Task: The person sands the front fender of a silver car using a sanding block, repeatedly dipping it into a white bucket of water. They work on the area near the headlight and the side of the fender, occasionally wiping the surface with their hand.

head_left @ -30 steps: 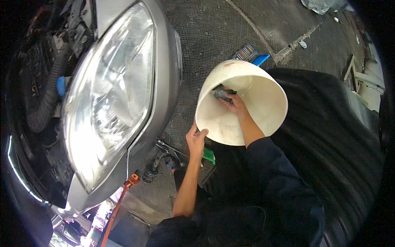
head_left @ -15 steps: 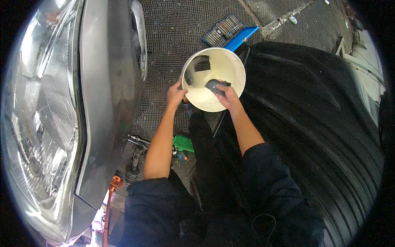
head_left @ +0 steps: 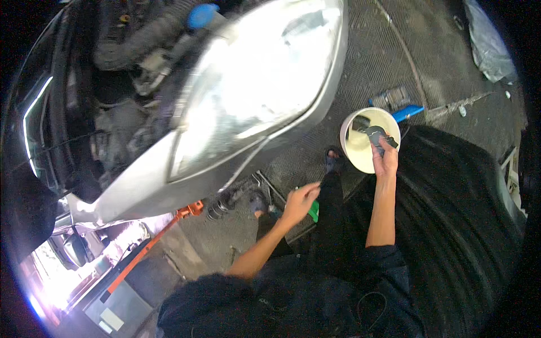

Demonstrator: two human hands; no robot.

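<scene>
A cream plastic bucket (head_left: 369,143) stood upright on the mesh floor just beside the black tyre (head_left: 451,225), its round mouth open to the camera. A dark grey part (head_left: 376,135), angular and irregular, was held over the bucket's opening at the rim nearest the tyre, partly inside.

A grey mesh-patterned floor (head_left: 360,62) carries everything. On it lie a blue tool case (head_left: 397,104), a large black tyre (head_left: 468,225) and a crumpled plastic sheet (head_left: 487,42).
</scene>
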